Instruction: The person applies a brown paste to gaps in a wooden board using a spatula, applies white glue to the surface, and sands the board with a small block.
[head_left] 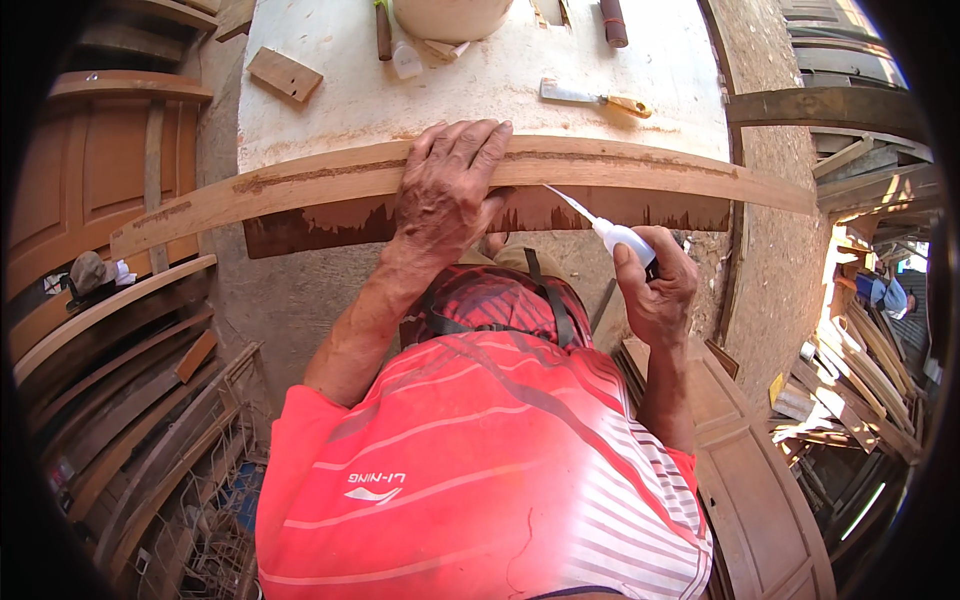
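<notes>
White table surface [480, 88]: a long wooden strip [560, 162] lies along its near edge, overhanging the left and right edges. Your left hand [450, 185] clasps the strip mid-length, half closed, fingers over the top. Your right hand [662, 285] is curled closed around a white nozzle bottle [622, 238], tip at the strip; contact unclear. Scraper [602, 98]: toward right edge. Wood block [285, 74]: beside left edge.

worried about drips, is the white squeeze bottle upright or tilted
Tilted: the white squeeze bottle slants in the right hand, its thin nozzle pointing left toward the wooden plank.
</notes>
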